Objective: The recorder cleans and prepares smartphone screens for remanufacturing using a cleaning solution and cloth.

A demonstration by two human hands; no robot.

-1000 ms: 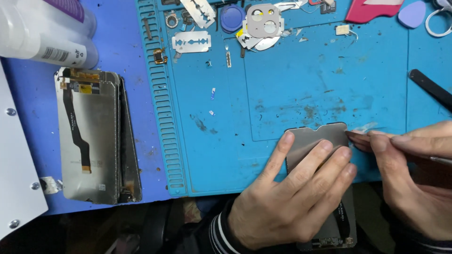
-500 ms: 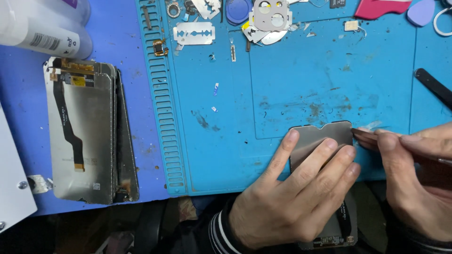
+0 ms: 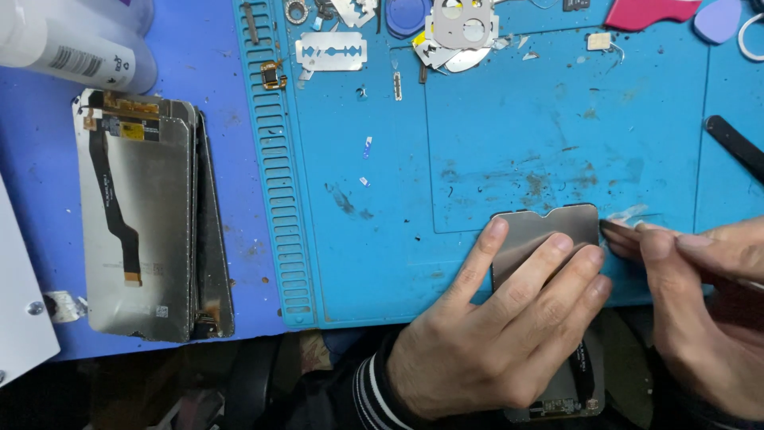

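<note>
While the left hand [image 3: 485, 334] lies flat with 4 fingers spread over a grey phone screen panel [image 3: 549, 231], pressing it onto the blue work mat [image 3: 509, 143], the right hand [image 3: 700, 310] pinches a thin dark tool [image 3: 617, 231] whose tip meets the panel's edge at 3 o'clock. The panel sits at the mat's near edge, toward 5 o'clock of the view, with its lower end hanging off the mat over the lap. A scrap of clear film [image 3: 629, 213] lies just beside the tool tip. At 9 o'clock, well apart, a stack of screen panels [image 3: 151, 215] with flex cables rests on the purple surface, and a white bottle [image 3: 72, 48] lies at 10 o'clock. Toward 12 o'clock are a razor blade [image 3: 331, 51], a metal camera bracket [image 3: 461, 22] and small scraps. A black strip [image 3: 736, 147] lies at 3 o'clock.
</note>
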